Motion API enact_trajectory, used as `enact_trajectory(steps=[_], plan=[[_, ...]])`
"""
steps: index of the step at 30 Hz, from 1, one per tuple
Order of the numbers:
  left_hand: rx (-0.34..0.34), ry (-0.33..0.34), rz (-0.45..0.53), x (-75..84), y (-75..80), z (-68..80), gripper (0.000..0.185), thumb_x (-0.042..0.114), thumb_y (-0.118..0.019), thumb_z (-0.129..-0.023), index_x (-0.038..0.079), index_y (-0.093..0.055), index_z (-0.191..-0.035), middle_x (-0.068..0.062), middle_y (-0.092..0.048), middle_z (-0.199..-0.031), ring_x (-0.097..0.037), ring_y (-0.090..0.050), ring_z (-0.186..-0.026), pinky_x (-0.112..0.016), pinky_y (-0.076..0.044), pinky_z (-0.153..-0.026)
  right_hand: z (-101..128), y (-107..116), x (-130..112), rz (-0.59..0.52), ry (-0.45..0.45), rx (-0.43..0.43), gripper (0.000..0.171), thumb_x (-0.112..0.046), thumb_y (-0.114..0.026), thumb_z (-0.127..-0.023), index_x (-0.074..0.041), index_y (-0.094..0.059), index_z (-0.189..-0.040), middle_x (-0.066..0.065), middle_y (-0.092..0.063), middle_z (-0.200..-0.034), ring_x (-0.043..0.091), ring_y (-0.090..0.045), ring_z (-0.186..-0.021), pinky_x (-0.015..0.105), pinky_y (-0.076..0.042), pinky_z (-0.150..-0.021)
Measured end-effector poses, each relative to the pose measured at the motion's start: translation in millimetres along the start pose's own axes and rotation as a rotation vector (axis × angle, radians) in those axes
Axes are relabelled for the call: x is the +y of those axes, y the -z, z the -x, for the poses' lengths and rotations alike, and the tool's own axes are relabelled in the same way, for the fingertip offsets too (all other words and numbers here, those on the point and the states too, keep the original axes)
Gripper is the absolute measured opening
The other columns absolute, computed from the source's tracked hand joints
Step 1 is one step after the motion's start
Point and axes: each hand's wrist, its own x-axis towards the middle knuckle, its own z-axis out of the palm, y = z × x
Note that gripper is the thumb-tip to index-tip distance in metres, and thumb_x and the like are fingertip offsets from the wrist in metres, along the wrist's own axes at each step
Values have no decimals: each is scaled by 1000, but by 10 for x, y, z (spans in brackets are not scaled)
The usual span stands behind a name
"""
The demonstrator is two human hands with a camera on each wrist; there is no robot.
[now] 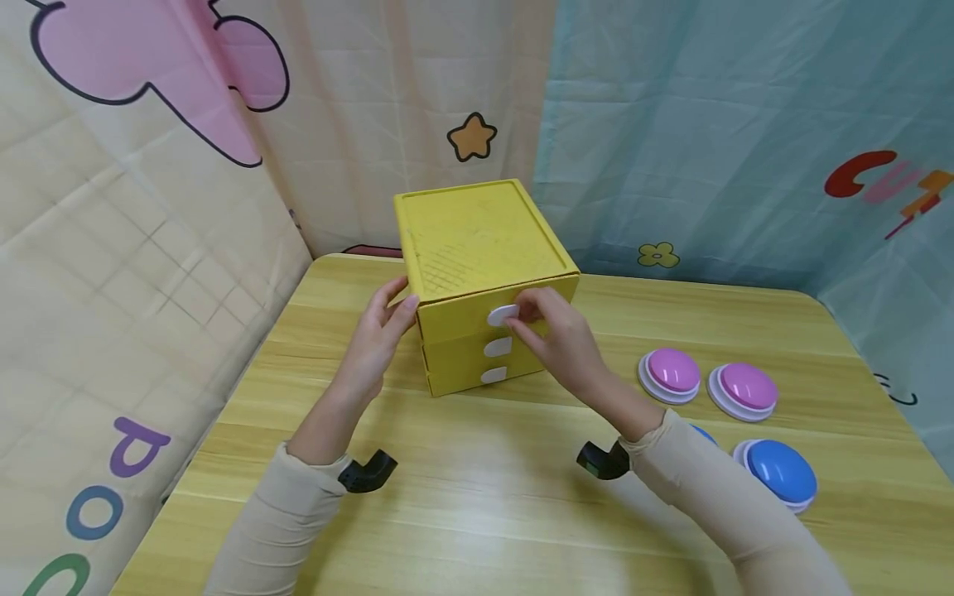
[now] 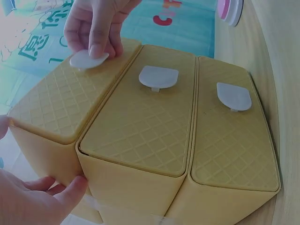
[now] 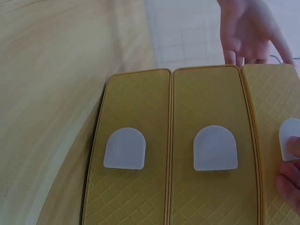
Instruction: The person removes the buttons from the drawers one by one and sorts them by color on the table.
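A yellow cabinet (image 1: 484, 236) of three stacked drawers stands toward the back of the table, its quilted-pattern fronts flush with one another. Each front carries a white rounded tab handle. My right hand (image 1: 564, 341) pinches the top drawer's handle (image 1: 503, 315) between thumb and fingers. Below it, the middle handle (image 2: 159, 77) and the bottom handle (image 2: 234, 97) are untouched. Against the cabinet's left side, near the upper front corner, rests my left hand (image 1: 370, 341), its fingers fairly straight along the side wall.
To the right on the wooden table (image 1: 462, 513) are two pink push buttons (image 1: 674, 369) and a blue push button (image 1: 781, 470) on white bases. Another blue one is mostly hidden by the right sleeve. Printed curtains (image 1: 708, 149) hang behind and at the left.
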Motion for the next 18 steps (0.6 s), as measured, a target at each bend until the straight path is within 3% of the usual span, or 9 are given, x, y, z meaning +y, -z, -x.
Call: enact_trajectory(steps=[7, 12, 15, 18], plan=[[-6, 11, -23, 10, -3, 21, 63, 38, -46, -93, 5, -21, -141, -9, -25, -141, -28, -36, -121, -44, -22, -102, -26, -11, 21, 39, -33, -26, 25, -2, -71, -76, 1, -55, -94, 8, -56, -85, 16, -55, -77, 26, -49, -67], [12, -56, -89, -32, -8, 70, 61, 37, -46, -93, 7, -21, -141, -7, -22, -142, -25, -31, -124, -43, -24, -102, 63, 100, 50, 90, -38, -42, 29, -5, -71, -76, 2, -55, -99, 9, -57, -88, 18, -56, -80, 28, -49, -71], [60, -222, -253, -79, -23, 131, 61, 33, -49, -92, 9, -22, -141, -6, -22, -142, -23, -26, -127, -41, -26, -101, 166, 243, 90, 158, -23, -50, 32, -6, -72, -76, 2, -55, -102, 11, -58, -91, 21, -57, -83, 33, -49, -72], [110, -502, -527, -130, -48, 196, 62, 34, -49, -92, 4, -24, -140, -10, -22, -143, -26, -23, -129, -42, -23, -103, 285, 425, 146, 217, -26, -63, 40, -10, -72, -75, 3, -54, -109, 14, -59, -101, 26, -57, -93, 39, -48, -77]])
